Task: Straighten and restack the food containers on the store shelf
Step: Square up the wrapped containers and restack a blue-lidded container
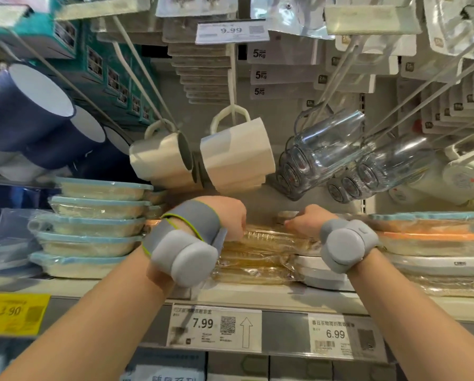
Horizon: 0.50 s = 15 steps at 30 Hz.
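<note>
A stack of yellowish, plastic-wrapped food containers sits in the middle of the shelf. My left hand rests on the left end of the top container, fingers curled down over its edge. My right hand grips the right end of the same top container. Both wrists carry grey strapped devices. To the left stands a stack of blue-lidded containers, slightly uneven. At the right lie orange-lidded and blue-lidded containers on white ones.
White mugs and clear glass mugs hang on hooks just above my hands. Dark blue cups hang at the upper left. Price labels line the shelf's front edge.
</note>
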### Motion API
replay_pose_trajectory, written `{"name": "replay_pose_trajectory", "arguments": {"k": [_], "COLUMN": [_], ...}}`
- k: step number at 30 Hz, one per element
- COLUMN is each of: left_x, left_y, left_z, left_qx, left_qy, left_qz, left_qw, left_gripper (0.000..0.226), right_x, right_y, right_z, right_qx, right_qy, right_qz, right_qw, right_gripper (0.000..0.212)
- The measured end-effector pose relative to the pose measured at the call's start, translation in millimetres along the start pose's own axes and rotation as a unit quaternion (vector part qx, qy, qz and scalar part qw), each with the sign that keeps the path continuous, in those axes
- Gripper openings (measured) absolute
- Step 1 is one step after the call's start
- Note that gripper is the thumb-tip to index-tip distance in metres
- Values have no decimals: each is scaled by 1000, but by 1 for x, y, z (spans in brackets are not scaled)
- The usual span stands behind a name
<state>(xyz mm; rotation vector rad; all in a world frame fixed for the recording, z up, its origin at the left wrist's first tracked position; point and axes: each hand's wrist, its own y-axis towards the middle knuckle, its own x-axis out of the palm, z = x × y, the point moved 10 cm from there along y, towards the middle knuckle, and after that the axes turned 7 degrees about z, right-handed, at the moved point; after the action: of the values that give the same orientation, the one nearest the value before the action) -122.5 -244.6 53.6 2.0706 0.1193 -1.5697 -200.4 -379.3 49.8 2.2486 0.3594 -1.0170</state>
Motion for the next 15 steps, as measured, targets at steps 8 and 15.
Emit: {"name": "replay_pose_trajectory", "arguments": {"k": [8,15], "left_x": [21,28], "left_y": [3,11], "left_z": [10,10], "left_qx": [2,7], "left_qy": [42,57], "left_qz": [-29,-34], "left_qw": [999,998], "left_gripper": [58,69], "right_x": [26,37], "right_y": [4,6], "right_z": [-20,-10], "right_qx": [8,75], "right_qy": [39,186], "right_qz": [-14,-44], "right_qw": [999,979], "right_gripper": [43,63]}}
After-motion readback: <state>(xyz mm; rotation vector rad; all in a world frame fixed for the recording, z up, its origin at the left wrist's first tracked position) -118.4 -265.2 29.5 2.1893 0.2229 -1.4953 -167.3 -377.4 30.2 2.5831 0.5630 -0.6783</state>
